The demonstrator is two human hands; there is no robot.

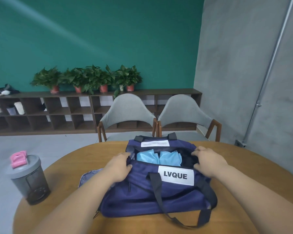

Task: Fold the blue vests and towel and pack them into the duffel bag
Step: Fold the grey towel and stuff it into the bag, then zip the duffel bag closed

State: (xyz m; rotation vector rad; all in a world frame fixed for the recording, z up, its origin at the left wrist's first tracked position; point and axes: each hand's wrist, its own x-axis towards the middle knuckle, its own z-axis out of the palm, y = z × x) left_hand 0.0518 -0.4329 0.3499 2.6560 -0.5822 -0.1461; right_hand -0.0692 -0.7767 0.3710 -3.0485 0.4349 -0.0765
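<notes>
Left hand [121, 163], right hand [208, 162] curled round bag [142, 191]

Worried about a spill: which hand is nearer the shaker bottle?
Left. The left hand grips the duffel bag at the end toward the shaker bottle; the right hand grips the opposite end.

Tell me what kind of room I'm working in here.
Likely an office meeting room or lounge: a rounded wooden table under the duffel bag, two grey chairs opposite, and a low cubby shelf topped with potted plants along the green wall.
</notes>
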